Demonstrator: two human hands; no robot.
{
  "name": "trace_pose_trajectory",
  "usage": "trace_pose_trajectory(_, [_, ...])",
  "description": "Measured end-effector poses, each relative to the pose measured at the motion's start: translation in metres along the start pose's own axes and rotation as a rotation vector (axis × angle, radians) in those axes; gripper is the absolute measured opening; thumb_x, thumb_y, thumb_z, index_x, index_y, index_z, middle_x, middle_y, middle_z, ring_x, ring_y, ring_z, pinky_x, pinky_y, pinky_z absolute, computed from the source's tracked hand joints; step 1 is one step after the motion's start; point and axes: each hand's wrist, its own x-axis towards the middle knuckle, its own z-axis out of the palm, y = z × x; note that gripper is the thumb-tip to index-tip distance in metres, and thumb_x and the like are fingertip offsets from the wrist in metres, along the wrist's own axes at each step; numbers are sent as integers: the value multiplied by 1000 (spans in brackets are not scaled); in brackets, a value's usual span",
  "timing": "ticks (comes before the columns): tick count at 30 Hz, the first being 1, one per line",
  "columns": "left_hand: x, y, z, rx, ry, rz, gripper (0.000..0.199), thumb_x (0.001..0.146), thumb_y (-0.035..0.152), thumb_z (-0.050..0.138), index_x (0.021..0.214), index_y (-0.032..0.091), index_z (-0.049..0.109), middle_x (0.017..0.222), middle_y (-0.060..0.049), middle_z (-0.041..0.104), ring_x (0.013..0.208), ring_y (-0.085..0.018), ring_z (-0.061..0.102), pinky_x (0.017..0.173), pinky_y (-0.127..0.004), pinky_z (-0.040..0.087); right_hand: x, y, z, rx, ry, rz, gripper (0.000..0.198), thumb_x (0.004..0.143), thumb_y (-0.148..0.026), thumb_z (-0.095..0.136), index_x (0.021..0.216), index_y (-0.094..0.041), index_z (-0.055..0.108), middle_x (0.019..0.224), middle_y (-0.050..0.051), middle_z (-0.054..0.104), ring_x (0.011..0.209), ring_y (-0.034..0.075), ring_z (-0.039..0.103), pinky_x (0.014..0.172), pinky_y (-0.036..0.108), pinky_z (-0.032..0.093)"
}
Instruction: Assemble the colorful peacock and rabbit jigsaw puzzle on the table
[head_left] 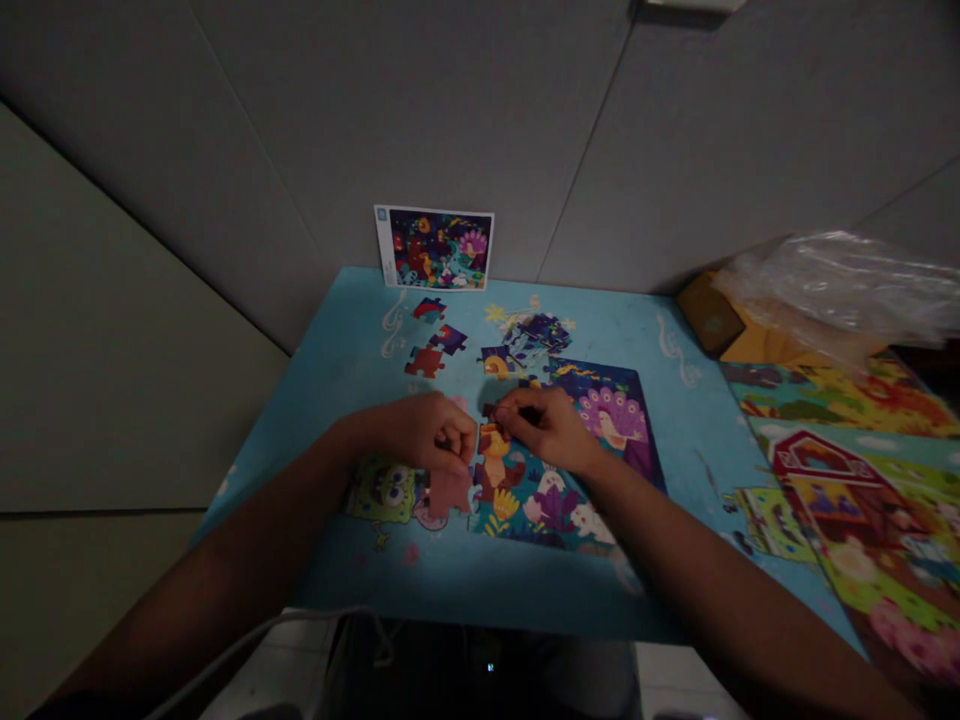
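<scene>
My left hand (435,435) is closed, its thumb and fingers pinched at the top edge of a reddish jigsaw piece (448,495). Just right of it lies the partly joined jigsaw puzzle (551,500), showing a fox, rabbits and a pink peacock. My right hand (551,425) reaches over the puzzle's upper left part, pinching a small dark jigsaw piece (489,410) above the fox. The fingers partly cover that piece, and I cannot tell whether it is joined.
Loose pieces (426,361) lie at the back left, with a pile of pieces (536,338) behind the puzzle. A picture card (439,250) leans on the wall. At right are a farm picture puzzle (847,520), a yellow box (712,315) and clear plastic wrap (847,285). A white cable (300,615) hangs at the front.
</scene>
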Motion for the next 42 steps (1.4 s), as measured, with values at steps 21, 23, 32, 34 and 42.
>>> trace_pose_trajectory(21, [2,5,3,250,74,114,8,80,17,61,76,17,68,59,2,61,53,-10,51,54,-22,37,0,1,0,-25,-14,-6,26,88,-35,56,71,-16,61,54,-3,48,48,8,38,47,23,28])
trace_pose_trajectory(23, [2,2,0,308,141,120,13,81,18,55,76,17,67,62,0,62,56,-11,53,57,-23,38,0,2,0,-24,-16,-14,26,88,-34,57,70,-16,61,53,-3,47,48,8,37,47,23,28])
trace_pose_trajectory(32, [5,-8,-14,586,580,-139,17,85,26,54,81,17,68,69,-1,66,61,-14,57,61,-27,40,0,3,0,-23,-19,-18,28,89,-34,56,67,-16,61,51,-4,47,46,7,36,45,23,26])
trace_pose_trajectory(34, [7,-12,-16,621,797,-291,18,87,32,56,89,18,67,75,-2,66,68,-16,60,66,-28,44,0,2,0,-18,-20,-14,28,89,-33,56,68,-16,60,52,-4,47,46,7,37,44,23,27])
trace_pose_trajectory(42, [8,-32,-18,721,949,-582,54,79,46,72,119,11,63,117,-18,54,111,-31,58,102,-41,47,0,2,0,-31,-9,-35,25,89,-31,56,69,-16,62,53,-2,51,47,8,39,45,24,28])
